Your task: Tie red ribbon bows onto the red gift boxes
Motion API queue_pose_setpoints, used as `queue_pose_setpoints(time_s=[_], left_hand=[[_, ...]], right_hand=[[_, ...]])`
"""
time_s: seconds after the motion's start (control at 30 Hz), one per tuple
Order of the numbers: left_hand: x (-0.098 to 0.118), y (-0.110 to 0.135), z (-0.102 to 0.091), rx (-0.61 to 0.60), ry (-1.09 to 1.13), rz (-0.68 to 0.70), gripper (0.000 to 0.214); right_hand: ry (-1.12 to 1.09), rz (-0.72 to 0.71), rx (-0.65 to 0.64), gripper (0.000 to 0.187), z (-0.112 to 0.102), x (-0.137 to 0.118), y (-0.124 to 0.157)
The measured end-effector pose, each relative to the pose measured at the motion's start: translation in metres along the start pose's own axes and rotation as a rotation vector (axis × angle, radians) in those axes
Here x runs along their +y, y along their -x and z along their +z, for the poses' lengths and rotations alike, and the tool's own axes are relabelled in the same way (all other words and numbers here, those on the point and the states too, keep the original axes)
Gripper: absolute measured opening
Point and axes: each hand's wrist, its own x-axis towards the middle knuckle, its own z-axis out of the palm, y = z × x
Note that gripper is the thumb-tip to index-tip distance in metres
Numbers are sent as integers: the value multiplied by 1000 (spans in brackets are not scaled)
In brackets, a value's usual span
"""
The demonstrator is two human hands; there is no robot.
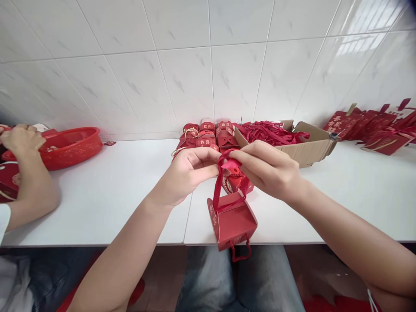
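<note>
A small red gift box (233, 221) hangs over the front edge of the white table (113, 190), held up by a red ribbon (227, 167) looped above it. My left hand (186, 173) pinches the ribbon's left side with closed fingers. My right hand (268, 169) pinches the ribbon from the right, fingers pressed together. Both hands meet just above the box. A red cord loop dangles below the box.
Finished red boxes (204, 136) are stacked against the tiled wall. A cardboard box (312, 147) full of red ribbons sits right of them. Flat red boxes (373, 125) lie far right. Another person's hand (21, 138) works by a red basket (69, 147) at left.
</note>
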Motion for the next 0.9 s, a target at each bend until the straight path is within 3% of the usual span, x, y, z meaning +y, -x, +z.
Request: queue_pose_setpoints(time_s=[0.13,0.3,0.4,0.57,0.9], left_hand=[[1,1,3,103,-260,194,15],[3,7,2,324,-770,555,19],[1,12,-1,431,-845,657,15],[-3,23,-5,524,-862,536,11],[-15,61,-12,738,-753,310,18]], right_hand=[[-153,139,124,22,6,-6,0],[-691,677,189,17,6,-17,-9],[-921,887,202,19,7,-18,-5],[-1049,1016,253,21,7,-14,9],[-1055,1216,365,17,-5,-16,41]])
